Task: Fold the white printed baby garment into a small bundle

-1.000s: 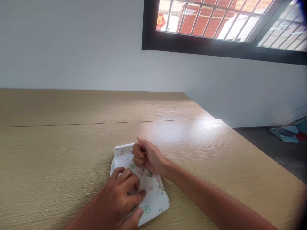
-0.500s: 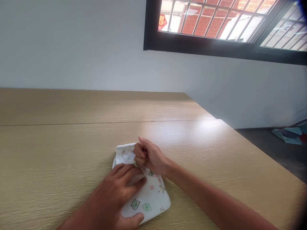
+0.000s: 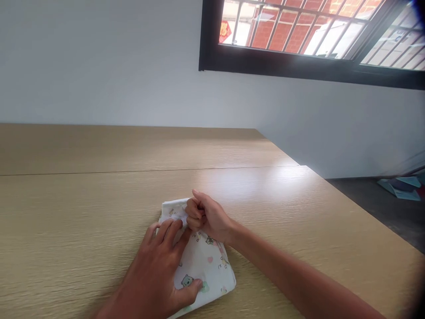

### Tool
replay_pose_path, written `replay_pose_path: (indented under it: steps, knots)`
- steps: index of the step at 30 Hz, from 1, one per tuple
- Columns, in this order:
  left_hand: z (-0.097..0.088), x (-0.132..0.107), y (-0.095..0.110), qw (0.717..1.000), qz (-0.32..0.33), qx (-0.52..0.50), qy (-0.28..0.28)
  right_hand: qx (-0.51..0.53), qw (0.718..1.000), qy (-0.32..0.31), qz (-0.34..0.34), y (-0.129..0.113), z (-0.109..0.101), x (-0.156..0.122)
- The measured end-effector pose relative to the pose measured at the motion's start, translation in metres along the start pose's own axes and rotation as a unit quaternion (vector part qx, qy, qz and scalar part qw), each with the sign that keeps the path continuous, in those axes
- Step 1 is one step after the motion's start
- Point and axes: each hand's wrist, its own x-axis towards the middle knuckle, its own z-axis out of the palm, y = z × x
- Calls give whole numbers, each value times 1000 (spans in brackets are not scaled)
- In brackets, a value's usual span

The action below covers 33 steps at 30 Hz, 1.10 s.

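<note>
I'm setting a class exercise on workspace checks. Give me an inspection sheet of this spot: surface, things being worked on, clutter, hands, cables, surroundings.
Surface: light wood-grain table, with glare toward its right side.
Job's things: white folded cloth printed with bears and hearts, lying on the table.
Clutter: light blue items on the floor at right; too unclear to identify.
Hands: left hand spread over the cloth's left side; right hand curled into a fist at its far part, whether pinching fabric cannot be told.
Cables: nothing clearly seen.
Surroundings: pale wall behind, dark-framed window at upper right.
</note>
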Motion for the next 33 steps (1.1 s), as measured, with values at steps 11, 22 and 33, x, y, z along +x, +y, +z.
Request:
replay_pose_path:
  steps: [11, 22, 33]
  knots:
    - [-11, 5, 1, 992, 93, -9, -87, -161, 965, 151, -146, -15, 6, 0]
    - [-2, 2, 0, 985, 136, 1, -109, -426, 796, 286, -321, -7, -11, -4]
    - [-6, 7, 12, 983, 127, 39, -128, -492, 757, 276, -330, -5, -20, -2]
